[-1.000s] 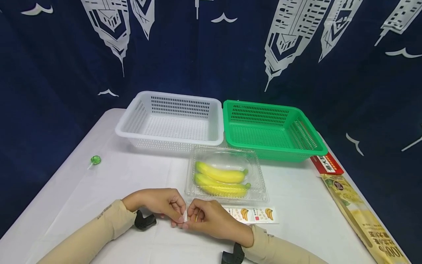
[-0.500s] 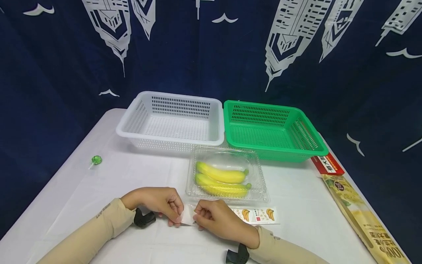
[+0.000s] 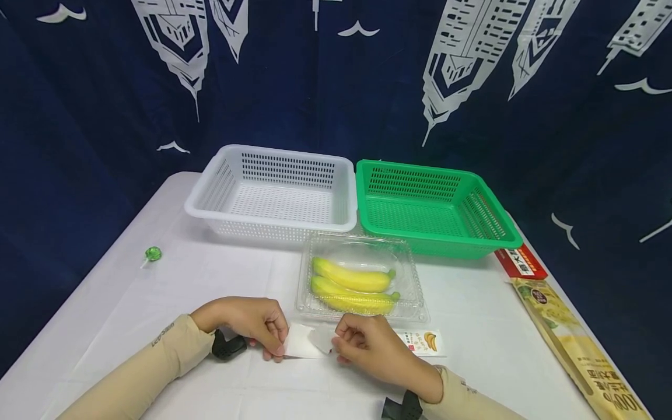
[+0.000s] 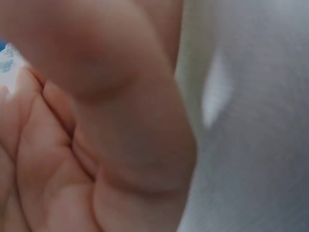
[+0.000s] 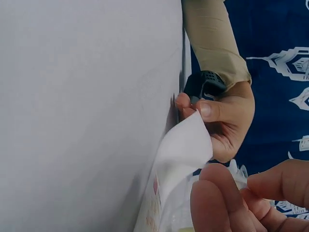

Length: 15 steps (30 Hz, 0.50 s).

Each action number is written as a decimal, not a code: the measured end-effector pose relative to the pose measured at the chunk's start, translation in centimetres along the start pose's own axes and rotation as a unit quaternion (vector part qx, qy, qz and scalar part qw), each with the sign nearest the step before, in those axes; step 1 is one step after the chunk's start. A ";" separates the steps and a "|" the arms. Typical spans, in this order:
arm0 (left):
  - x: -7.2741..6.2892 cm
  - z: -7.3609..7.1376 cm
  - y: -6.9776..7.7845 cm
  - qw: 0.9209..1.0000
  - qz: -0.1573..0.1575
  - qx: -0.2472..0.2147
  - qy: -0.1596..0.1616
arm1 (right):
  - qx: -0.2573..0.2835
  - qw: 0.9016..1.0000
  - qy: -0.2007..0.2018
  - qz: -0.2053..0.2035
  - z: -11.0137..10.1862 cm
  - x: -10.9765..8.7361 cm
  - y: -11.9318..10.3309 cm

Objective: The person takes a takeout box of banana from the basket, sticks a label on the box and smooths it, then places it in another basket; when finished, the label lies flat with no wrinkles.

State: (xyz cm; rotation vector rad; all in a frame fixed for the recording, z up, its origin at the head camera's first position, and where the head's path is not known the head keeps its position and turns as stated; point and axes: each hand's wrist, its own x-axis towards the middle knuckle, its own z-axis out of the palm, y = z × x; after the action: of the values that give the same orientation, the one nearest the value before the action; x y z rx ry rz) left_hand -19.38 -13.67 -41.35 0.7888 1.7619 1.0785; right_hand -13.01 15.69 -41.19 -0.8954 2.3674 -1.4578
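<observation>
A strip of banana-print stickers (image 3: 429, 342) lies in front of a clear plastic box (image 3: 415, 297) with two bananas (image 3: 357, 294) inside. Its left end is bare white backing paper (image 3: 301, 341), which my left hand (image 3: 257, 326) pinches between thumb and fingers. My right hand (image 3: 378, 353) covers the strip's middle and pinches the edge of a lifted, curled sticker (image 3: 322, 338). In the right wrist view the backing paper (image 5: 186, 140) bends up from the table to the left thumb. Blurred fingers fill most of the left wrist view, hiding what they hold.
A white basket (image 3: 270, 226) and a green basket (image 3: 443, 245) stand side by side at the back. A green lollipop (image 3: 153, 254) lies at the left. Along the right edge are a red packet (image 3: 525, 261) and a long yellow food bag (image 3: 577, 350).
My right hand has moved rightward from beside the left hand, drawing the sticker's edge along. More bare backing shows between the hands. My left hand has shifted only slightly left.
</observation>
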 end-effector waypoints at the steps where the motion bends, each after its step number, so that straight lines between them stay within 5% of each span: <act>1: 0.0 0.0 0.0 1.000 -0.001 0.002 0.002 | 0.001 1.000 0.002 -0.001 -0.2 -0.1 0.0; 15: -1.4 -0.5 0.7 0.996 -0.025 0.049 0.063 | 0.034 0.999 -0.001 -0.007 -1.6 -0.7 0.1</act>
State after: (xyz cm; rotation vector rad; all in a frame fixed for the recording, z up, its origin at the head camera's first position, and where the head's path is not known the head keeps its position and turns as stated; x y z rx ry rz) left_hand -19.19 -14.73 -40.13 0.7452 1.9444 1.0339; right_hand -13.26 17.35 -40.61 -0.8983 2.2997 -1.5322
